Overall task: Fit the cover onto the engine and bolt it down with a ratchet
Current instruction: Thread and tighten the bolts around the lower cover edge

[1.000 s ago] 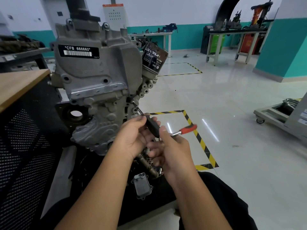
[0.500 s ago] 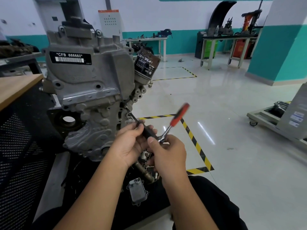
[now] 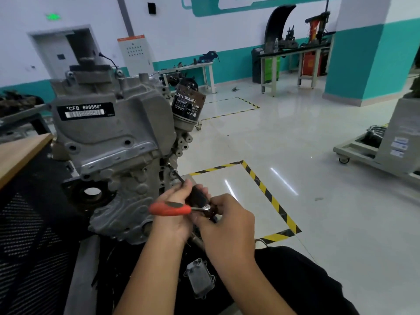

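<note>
Bolting is underway: left hand (image 3: 175,212) gripping the black extension bar (image 3: 197,196), right hand (image 3: 227,221) pinching the red-handled steel ratchet (image 3: 170,209) head, tip seated at the grey cast-aluminium engine's (image 3: 113,142) right edge; next calls for swinging the handle

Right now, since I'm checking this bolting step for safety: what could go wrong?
The long extension meets the bolt at a slant, so the bit could slip and round it. The ratchet handle sweeps across the left hand, with the right hand alongside; a slip could pinch fingers.

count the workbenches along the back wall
2: a white workbench behind the engine near mid-frame, and a dark-topped workbench further right by the teal pillar. Others may be hidden behind the engine.
</note>
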Motion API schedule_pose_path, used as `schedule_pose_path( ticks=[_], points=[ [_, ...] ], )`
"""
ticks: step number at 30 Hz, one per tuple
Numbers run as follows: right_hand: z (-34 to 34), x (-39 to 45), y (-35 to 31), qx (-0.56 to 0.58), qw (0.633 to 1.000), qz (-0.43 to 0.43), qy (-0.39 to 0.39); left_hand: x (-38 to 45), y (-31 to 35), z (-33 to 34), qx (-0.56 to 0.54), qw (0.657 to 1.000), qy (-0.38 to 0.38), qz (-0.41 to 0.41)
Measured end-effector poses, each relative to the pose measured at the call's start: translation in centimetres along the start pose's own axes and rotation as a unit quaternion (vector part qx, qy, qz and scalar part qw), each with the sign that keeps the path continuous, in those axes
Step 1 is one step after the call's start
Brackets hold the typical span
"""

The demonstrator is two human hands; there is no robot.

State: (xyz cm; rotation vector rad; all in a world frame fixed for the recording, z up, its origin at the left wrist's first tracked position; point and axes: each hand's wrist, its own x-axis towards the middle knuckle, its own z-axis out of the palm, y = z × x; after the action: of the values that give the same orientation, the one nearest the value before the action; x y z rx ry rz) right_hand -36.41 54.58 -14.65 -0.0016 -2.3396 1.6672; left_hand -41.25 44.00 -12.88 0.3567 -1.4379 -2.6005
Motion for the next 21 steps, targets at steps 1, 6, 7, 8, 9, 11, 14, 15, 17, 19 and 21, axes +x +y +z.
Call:
schedule_pose_path(
  ticks=[1,6,7,8,9,11,14,15,17,19,21],
  points=[
    [0.1,-0.2,-0.2,0.011,1.0,0.005,-0.001,0.0,0.0,0.0,-0.005,1.0,0.011,0.004],
    [0.0,-0.3,-1.3,0.189,0.972,0.129,-0.063,-0.1,0.2,-1.1,-0.037,0.999,0.008,0.009],
    [0.0,-0.3,-1.3,0.174,0.976,0.118,-0.055,0.0,0.3,-1.2,-0.041,0.999,-0.001,-0.001],
    [0.0,-0.2,-1.1,0.119,0.989,0.083,-0.039,0.1,0.2,-1.2,-0.036,0.999,-0.001,-0.008],
    [0.0,-0.2,-0.9,0.05,0.998,0.042,-0.026,0.2,0.2,-1.1,-0.025,1.0,0.008,-0.01],
    [-0.1,-0.3,-0.7,-0.041,0.999,-0.011,-0.013,0.2,0.4,-0.9,-0.001,1.0,0.022,-0.003],
    [-0.1,-0.6,-0.8,-0.013,1.0,-0.014,-0.011,0.1,0.5,-0.8,0.006,1.0,0.02,-0.008],
    [-0.1,-0.7,-1.3,0.043,0.999,0.013,-0.027,0.2,0.5,-1.0,0.009,1.0,0.019,-0.01],
    [0.2,-0.5,-2.1,0.216,0.96,0.15,-0.093,0.3,0.4,-1.3,0.016,1.0,0.008,-0.022],
    [-0.1,0.0,-2.9,0.341,0.878,0.305,-0.142,0.1,0.4,-1.5,0.011,0.999,-0.016,-0.049],
    [-0.6,0.7,-2.6,0.311,0.888,0.309,-0.141,-0.2,0.5,-1.6,-0.006,0.997,-0.05,-0.06]
  ],
)
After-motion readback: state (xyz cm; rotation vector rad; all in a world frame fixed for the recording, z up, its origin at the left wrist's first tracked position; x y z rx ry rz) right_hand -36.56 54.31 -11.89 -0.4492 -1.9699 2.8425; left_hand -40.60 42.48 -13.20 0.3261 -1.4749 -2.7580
